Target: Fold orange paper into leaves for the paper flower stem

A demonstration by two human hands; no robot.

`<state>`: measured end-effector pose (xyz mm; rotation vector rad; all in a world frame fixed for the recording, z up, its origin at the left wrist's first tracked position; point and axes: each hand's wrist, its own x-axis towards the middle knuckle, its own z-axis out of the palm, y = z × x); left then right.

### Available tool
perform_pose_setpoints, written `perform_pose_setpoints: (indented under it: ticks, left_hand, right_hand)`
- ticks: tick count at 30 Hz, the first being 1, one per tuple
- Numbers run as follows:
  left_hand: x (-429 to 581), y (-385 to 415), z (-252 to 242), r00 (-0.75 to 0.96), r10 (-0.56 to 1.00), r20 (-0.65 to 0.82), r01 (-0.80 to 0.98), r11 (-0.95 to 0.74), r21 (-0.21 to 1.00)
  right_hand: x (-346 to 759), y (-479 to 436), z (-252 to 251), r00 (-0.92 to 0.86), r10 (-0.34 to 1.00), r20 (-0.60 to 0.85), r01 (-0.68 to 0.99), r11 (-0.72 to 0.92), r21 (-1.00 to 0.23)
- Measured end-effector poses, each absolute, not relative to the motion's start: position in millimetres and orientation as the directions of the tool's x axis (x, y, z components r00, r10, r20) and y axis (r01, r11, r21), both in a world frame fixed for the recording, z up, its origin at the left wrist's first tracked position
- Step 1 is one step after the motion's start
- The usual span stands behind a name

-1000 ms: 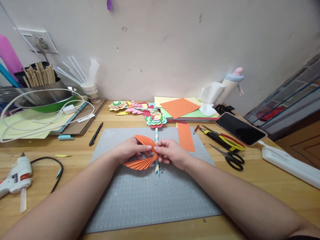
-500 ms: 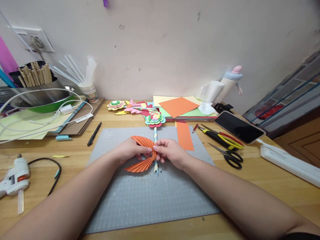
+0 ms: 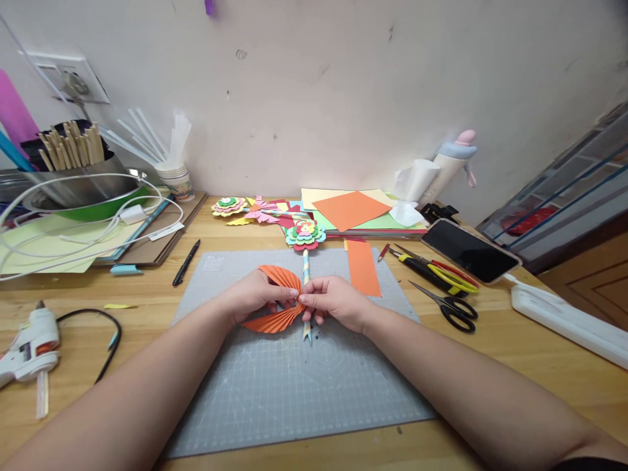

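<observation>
A pleated orange paper leaf [image 3: 275, 322] curves open to the left above the grey cutting mat [image 3: 294, 392]. My left hand [image 3: 258, 294] is closed on its upper part, thumb along the folds. The fingertips of my right hand [image 3: 331, 299] pinch the leaf's gathered middle, beside the striped paper stem [image 3: 306, 263]. That stem lies upright in view on the mat, topped by a layered paper flower [image 3: 305, 234]; my right fingers cover part of it. Whether the leaf is fixed to the stem I cannot tell. An orange paper strip [image 3: 364, 268] lies to the right.
Scissors [image 3: 451, 306], pliers [image 3: 436, 271] and a phone [image 3: 470, 250] lie at right. A glue gun [image 3: 34, 347] with a black cord and a pen [image 3: 186, 263] are at left. Coloured paper sheets [image 3: 350, 210] and more paper flowers [image 3: 229, 207] sit along the wall.
My right fingertips have shifted slightly left on the leaf's gathered middle. The lower half of the leaf has risen a little. The stem and flower look the same.
</observation>
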<state>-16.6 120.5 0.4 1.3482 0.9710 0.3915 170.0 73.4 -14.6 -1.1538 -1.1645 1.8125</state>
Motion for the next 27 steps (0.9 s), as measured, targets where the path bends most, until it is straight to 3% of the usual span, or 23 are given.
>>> perform_pose_setpoints:
  ticks: [8, 16, 27]
  left_hand:
    - [-17.1, 122.4, -4.3, 0.605, 0.721, -0.340, 0.231, 0.250, 0.940]
    - [-10.7, 116.2, -2.3, 0.560, 0.773, -0.299, 0.127, 0.276, 0.953]
    - [-18.9, 122.5, -3.5, 0.602, 0.721, -0.344, 0.187, 0.292, 0.938]
  right_hand:
    - [171.4, 78.3, -17.2, -0.183, 0.945, -0.272, -0.175, -0.303, -0.937]
    - [165.7, 71.3, -16.1, -0.279, 0.920, -0.277, -0.116, -0.318, -0.941]
    - [173.3, 76.7, -16.7, -0.356, 0.874, -0.331, -0.061, -0.375, -0.925]
